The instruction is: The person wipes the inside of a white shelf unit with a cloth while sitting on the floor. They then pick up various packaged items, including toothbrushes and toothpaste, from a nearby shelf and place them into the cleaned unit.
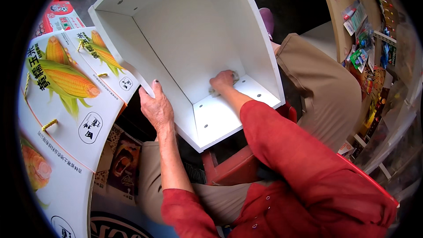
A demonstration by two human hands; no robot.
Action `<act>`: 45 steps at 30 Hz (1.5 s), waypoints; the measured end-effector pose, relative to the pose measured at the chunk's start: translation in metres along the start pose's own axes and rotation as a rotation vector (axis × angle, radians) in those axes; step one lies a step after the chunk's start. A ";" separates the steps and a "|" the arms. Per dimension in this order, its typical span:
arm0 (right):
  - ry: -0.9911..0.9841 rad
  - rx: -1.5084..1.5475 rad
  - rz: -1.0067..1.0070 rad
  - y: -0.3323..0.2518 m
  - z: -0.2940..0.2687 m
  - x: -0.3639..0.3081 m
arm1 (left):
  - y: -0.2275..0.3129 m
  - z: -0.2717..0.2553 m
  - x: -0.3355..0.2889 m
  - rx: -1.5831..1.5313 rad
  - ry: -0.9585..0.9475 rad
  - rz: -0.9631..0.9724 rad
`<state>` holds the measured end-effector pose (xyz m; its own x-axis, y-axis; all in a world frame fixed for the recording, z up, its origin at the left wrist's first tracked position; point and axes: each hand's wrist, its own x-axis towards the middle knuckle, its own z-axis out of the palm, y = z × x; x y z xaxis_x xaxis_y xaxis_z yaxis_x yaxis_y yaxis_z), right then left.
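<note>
A white open box point(180, 31), like a drawer or small cabinet shell, is tilted in front of me with its open side facing me. Round metal fittings dot its panels. My left hand point(157, 110) grips the box's left edge, thumb on the rim and fingers hidden behind it. Reaching inside, my right hand point(222, 81) is closed on a crumpled pale cloth point(236, 77) and presses it into the corner where the back meets the near panel. Parts of the cloth stick out on both sides of the fingers.
Under the box stands a red stool point(233, 167), between my legs in tan trousers point(324, 88). White cartons printed with corn point(66, 75) and fitted with yellow rope handles fill the left side. At right, a shelf panel point(332, 13) stands beside hanging small packages point(359, 57).
</note>
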<state>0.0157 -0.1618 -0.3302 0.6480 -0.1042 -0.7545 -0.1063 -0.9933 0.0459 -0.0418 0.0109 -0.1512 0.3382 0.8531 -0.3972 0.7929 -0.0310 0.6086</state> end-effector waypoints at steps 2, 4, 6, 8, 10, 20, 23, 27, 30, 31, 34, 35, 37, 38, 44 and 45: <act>-0.253 0.093 -0.131 -0.011 -0.015 -0.010 | 0.002 -0.001 -0.001 -0.023 -0.016 -0.012; -0.447 0.650 0.171 -0.025 -0.013 -0.033 | 0.004 0.000 -0.001 -0.048 -0.018 -0.010; -0.517 0.640 0.048 -0.038 -0.026 -0.045 | 0.004 0.000 -0.001 -0.037 -0.024 -0.012; -0.466 0.513 -0.135 -0.044 -0.040 -0.045 | 0.005 0.000 -0.002 -0.038 -0.022 -0.005; -0.501 0.382 -0.264 -0.049 -0.062 -0.030 | 0.005 0.001 -0.002 -0.054 -0.008 0.008; 0.075 -0.771 -0.757 -0.006 -0.109 -0.003 | 0.003 -0.002 -0.002 -0.018 -0.010 -0.008; -0.056 -1.634 -0.894 0.035 -0.070 0.020 | 0.006 0.000 0.000 -0.025 -0.012 -0.005; 0.019 -1.845 -0.968 0.036 -0.064 0.011 | 0.000 -0.001 -0.002 -0.026 -0.007 -0.001; 0.082 -1.546 -0.926 0.027 -0.081 -0.010 | 0.007 0.000 0.000 -0.031 -0.042 -0.032; 0.131 -1.444 -0.914 0.027 -0.084 -0.010 | 0.011 -0.001 -0.001 -0.042 -0.064 -0.049; -0.316 -1.327 -0.762 0.025 -0.092 -0.001 | 0.012 0.000 -0.002 -0.050 -0.073 -0.060; -0.320 -1.252 -0.726 0.024 -0.092 -0.003 | 0.011 0.000 -0.002 -0.044 -0.068 -0.060; -0.327 -1.104 -0.650 0.022 -0.092 -0.006 | 0.009 -0.001 -0.002 -0.011 -0.064 -0.065; -0.304 -0.990 -0.574 0.024 -0.086 -0.007 | 0.007 -0.002 -0.002 0.002 -0.059 -0.071; -0.147 -0.514 -0.425 0.034 -0.051 0.006 | 0.006 0.003 -0.002 -0.063 -0.043 -0.026; -0.257 -0.479 -0.491 0.026 -0.048 0.001 | 0.005 0.002 -0.002 -0.053 -0.037 -0.028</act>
<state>0.0501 -0.1903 -0.2982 0.3322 0.3150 -0.8890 0.5306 -0.8417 -0.1000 -0.0373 0.0084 -0.1485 0.3357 0.8332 -0.4395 0.7747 0.0213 0.6320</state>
